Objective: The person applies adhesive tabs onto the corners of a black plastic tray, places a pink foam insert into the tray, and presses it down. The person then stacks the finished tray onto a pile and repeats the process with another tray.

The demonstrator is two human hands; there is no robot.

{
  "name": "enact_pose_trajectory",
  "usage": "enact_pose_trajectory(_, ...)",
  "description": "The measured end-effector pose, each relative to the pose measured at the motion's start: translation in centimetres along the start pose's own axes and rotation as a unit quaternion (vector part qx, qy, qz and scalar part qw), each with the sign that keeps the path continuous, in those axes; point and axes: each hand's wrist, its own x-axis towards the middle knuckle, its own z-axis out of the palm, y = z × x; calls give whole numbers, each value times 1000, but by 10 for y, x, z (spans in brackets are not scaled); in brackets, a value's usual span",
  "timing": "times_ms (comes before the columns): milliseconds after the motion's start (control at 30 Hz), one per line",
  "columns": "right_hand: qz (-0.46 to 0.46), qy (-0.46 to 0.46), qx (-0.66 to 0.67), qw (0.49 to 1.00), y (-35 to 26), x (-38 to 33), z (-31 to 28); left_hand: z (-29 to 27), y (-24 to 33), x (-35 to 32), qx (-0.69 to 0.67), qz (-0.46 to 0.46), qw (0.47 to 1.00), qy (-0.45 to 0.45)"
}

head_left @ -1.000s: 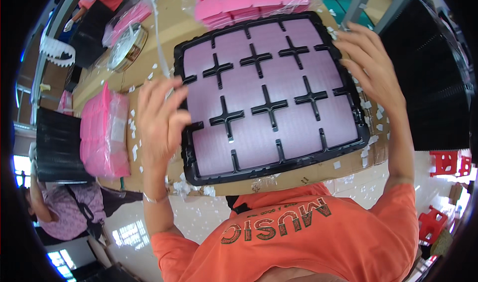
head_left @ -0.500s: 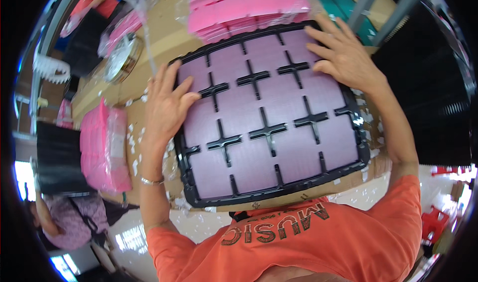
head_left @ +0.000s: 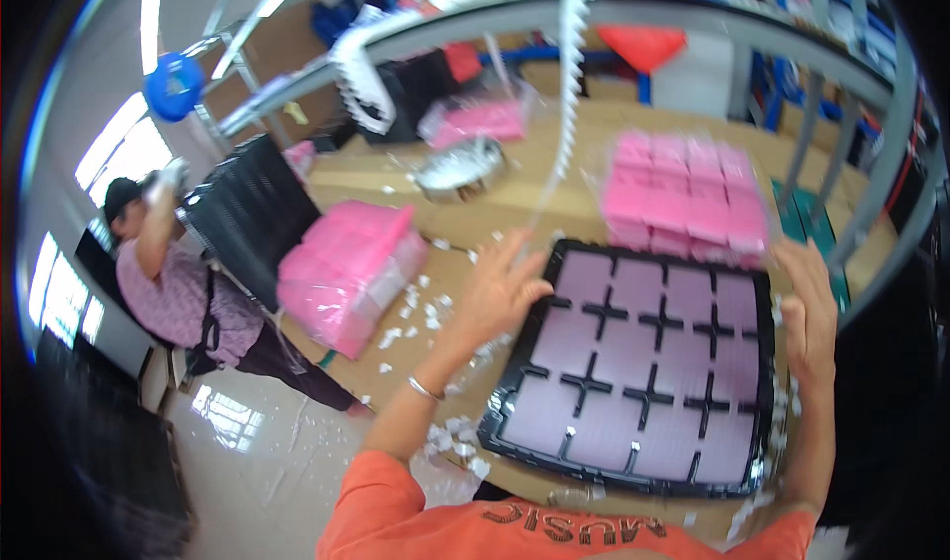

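Observation:
A black plastic tray point(head_left: 614, 475) with cross-shaped dividers lies on the cardboard-covered table in front of me. Pale purple pieces point(head_left: 618, 347) show between its dividers. My left hand point(head_left: 498, 293) is at the tray's far left corner, fingers apart and holding nothing; whether its thumb touches the rim I cannot tell. Beyond the right rim is my right hand point(head_left: 809, 313), its fingers loosely bent and apart, with nothing in it. A stack of pink pieces in clear plastic point(head_left: 688, 194) stands just behind the tray.
Another wrapped pink stack point(head_left: 346, 268) lies to the left, beside upright black trays point(head_left: 252, 209). A round metallic object point(head_left: 460, 169) sits farther back. White scraps point(head_left: 435, 313) litter the table. A grey metal bar point(head_left: 683, 16) crosses overhead, and a person point(head_left: 178, 293) stands at left.
My view has swung to the left and up, bringing the person into fuller sight. My right hand has come off the tray's far right corner and is now beside it.

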Motion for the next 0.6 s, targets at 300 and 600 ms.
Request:
enact_pose_trajectory(300,27,203,-76,976,-22,-27,-10,1,-10,-127,-69,-256,952,155)
enact_pose_trajectory(600,55,268,-65,960,-27,-34,-34,23,-13,-154,-123,-340,919,158)
